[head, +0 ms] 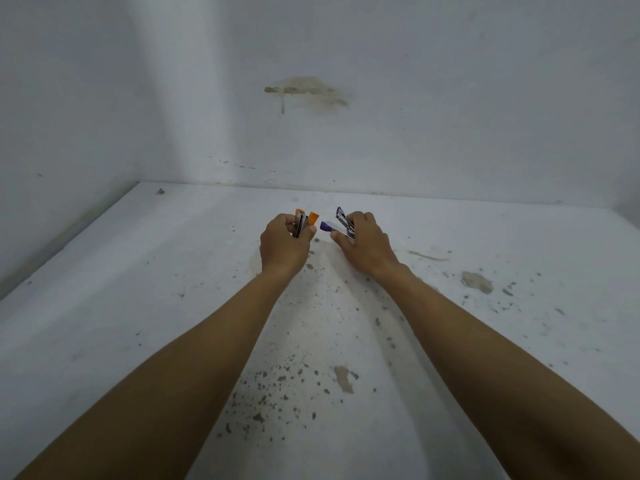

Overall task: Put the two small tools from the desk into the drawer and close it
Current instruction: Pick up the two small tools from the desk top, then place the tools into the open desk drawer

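Observation:
Both arms reach out over a white, stained desk top (138, 306). My left hand (284, 245) is closed around a small metal tool with orange plastic ends (304, 220), held just above the surface. My right hand (365, 245) grips a matching metal tool with purple plastic ends (341, 223). The two tools sit a few centimetres apart near the far middle of the desk. No drawer is in view.
White walls (381, 98) close the desk off at the back and on the left, meeting in a corner at the far left. The back wall carries a brown stain (308, 93). Dark specks and chipped paint patches (478, 282) dot the desk.

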